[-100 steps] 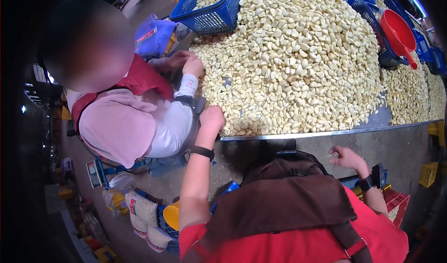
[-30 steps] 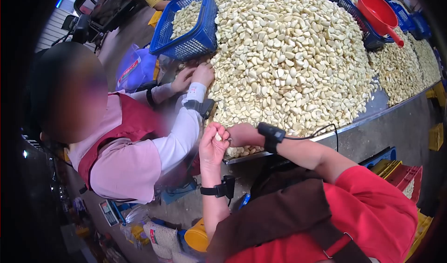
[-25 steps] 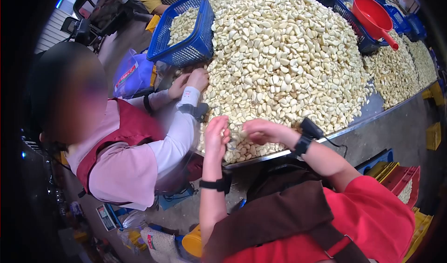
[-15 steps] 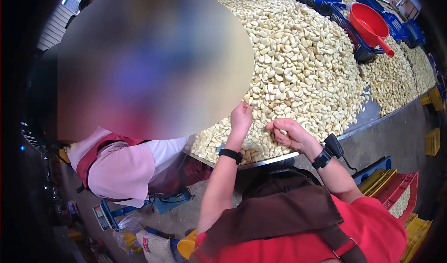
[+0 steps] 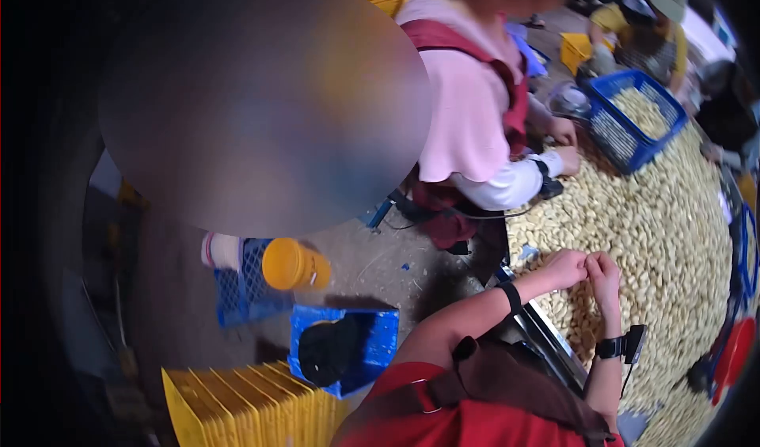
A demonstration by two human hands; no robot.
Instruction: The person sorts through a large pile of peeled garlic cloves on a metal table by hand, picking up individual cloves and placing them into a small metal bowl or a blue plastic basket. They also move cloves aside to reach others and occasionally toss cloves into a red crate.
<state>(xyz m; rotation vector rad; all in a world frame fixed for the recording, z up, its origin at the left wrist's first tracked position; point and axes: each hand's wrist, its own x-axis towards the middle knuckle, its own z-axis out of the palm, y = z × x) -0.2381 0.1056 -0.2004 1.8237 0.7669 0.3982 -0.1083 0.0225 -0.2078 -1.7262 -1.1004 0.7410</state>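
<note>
I have the left hand [image 5: 564, 270] and right hand [image 5: 605, 278] meeting at the fingertips over the near side of the garlic-like cloves [image 5: 673, 237], apparently handling single pieces; I can't tell whether one is pinched between. The next move calls for a light, precise touch. The cloves look cream-coloured and smooth, heaped loosely on the metal-edged table [image 5: 552, 335].

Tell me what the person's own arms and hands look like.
The left hand is ungloved, with a black wristband; the right hand is ungloved too, with a black wrist strap, boxy black device and thin dark cable. The left sleeve is red.
</note>
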